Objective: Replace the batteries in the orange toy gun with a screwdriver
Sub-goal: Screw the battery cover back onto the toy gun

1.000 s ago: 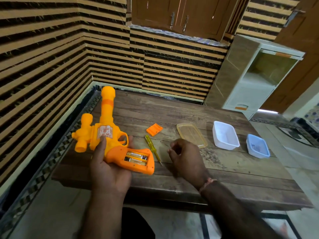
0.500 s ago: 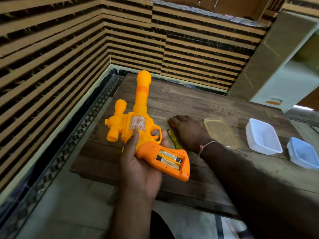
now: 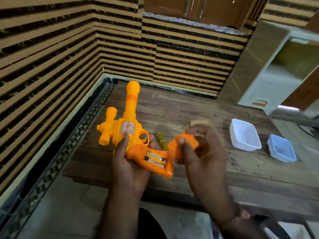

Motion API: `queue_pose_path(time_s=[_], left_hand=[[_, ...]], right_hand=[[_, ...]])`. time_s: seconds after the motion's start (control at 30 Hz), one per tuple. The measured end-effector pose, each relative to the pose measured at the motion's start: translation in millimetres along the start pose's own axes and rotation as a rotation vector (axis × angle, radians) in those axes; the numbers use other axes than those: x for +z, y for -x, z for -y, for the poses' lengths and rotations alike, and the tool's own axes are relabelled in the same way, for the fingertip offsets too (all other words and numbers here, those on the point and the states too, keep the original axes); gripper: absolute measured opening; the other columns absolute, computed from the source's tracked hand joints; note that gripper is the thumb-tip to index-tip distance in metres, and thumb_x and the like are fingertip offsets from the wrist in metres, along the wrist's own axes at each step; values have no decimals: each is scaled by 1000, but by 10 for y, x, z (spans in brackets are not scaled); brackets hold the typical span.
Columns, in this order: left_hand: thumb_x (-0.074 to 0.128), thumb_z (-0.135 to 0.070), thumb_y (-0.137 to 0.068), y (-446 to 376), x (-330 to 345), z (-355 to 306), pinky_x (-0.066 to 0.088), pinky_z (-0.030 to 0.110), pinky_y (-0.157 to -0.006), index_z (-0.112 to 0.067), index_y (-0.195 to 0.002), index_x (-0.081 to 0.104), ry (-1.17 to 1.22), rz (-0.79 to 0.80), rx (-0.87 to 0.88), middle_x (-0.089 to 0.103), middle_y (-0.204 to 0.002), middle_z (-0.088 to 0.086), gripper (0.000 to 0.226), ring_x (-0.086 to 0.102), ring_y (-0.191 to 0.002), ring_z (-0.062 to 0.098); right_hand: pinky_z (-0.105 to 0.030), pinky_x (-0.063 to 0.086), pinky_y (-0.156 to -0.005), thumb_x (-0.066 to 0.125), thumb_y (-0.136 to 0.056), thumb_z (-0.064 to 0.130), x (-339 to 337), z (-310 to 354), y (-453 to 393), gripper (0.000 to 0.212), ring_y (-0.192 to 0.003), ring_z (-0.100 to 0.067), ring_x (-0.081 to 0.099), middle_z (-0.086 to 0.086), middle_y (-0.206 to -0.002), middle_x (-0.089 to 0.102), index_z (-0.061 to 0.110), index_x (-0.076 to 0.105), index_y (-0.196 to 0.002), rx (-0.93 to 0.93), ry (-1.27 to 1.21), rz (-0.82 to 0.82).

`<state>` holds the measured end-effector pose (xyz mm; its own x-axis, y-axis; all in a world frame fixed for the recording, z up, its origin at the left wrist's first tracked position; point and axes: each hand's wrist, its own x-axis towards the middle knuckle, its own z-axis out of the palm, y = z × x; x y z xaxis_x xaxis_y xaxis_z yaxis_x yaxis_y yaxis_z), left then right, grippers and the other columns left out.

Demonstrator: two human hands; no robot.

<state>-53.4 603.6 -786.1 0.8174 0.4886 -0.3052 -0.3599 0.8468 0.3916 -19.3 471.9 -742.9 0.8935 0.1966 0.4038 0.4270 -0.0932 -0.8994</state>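
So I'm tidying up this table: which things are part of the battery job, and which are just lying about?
Part of the job:
toy gun in the left hand
batteries in the open grip
battery cover in the right hand
screwdriver on the table

Lying about:
white tub
blue tub
clear lid

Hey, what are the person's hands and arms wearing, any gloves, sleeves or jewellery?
Both hands are bare: no gloves on the left hand or the right hand, and no rings show on the fingers. Both forearms are uncovered as far as the frame shows, with no sleeves in view. Near the right wrist there may be a thin band, but it is too blurred to be sure.
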Motion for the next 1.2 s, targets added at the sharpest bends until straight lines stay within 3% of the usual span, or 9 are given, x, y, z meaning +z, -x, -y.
queue_pose_path(time_s=[0.1,0.3,0.4,0.57,0.63,0.73,0.97,1.13,1.2], left_hand=[[62,-38,-86,53,15,14,48,43,-87,-9,-133,52,18,4,-36,54,-112,18,57,62,-89,29],[58,-43,-83,153,27,-1,54,39,-83,-6,-106,60,-84,57,-105,64,-101,17,44,67,-86,27],[60,-41,-81,175,66,22,47,47,-97,-7,-103,63,-60,36,-101,66,-97,13,40,68,-91,28],[51,-41,-93,183,89,47,58,36,-73,-7,-95,62,-81,70,-132,72,-84,11,36,71,-76,24],[49,-42,-95,173,85,38,56,37,-78,-8,-93,62,-94,64,-140,73,-83,12,37,70,-73,24],[56,-43,-87,152,73,29,54,39,-83,-8,-102,62,-87,73,-149,68,-95,14,39,68,-78,25],[57,-42,-84,163,84,23,46,47,-96,-10,-93,64,-60,95,-114,70,-85,10,34,68,-82,25],[61,-42,-83,158,75,31,39,59,-106,-13,-107,64,-33,101,-127,60,-115,13,38,61,-120,31],[61,-43,-81,145,55,28,41,57,-104,-12,-113,61,-44,99,-126,58,-118,13,44,61,-119,32]], right_hand=[[-22,49,-53,75,-82,10,125,-41,343,22,-57,-3,55,11,-73,64,22,58,-88,21,-25,-27],[-32,46,-82,68,-75,46,140,-143,627,40,-95,-3,56,19,-105,59,38,50,-109,-176,388,42],[-35,41,-78,60,-84,50,117,-176,625,35,-93,-12,53,12,-102,55,31,51,-112,-330,580,38],[-40,38,-71,51,-93,50,113,-235,603,33,-86,-22,49,-1,-89,62,25,53,-114,-421,774,14],[-39,38,-70,52,-92,49,145,-244,621,34,-85,-24,48,-2,-90,62,24,55,-114,-433,809,8],[-38,41,-70,53,-92,48,172,-242,632,32,-83,-24,47,-3,-91,58,24,59,-112,-417,802,-20],[-40,44,-77,51,-93,47,222,-303,668,30,-93,-24,51,-6,-108,54,23,60,-107,-420,754,-35],[-36,40,-92,54,-92,40,242,-380,687,29,-111,-23,56,-9,-119,64,20,56,-113,-476,731,-9],[-35,40,-93,56,-91,39,231,-383,671,28,-111,-20,55,-6,-118,64,20,56,-112,-492,706,-3]])
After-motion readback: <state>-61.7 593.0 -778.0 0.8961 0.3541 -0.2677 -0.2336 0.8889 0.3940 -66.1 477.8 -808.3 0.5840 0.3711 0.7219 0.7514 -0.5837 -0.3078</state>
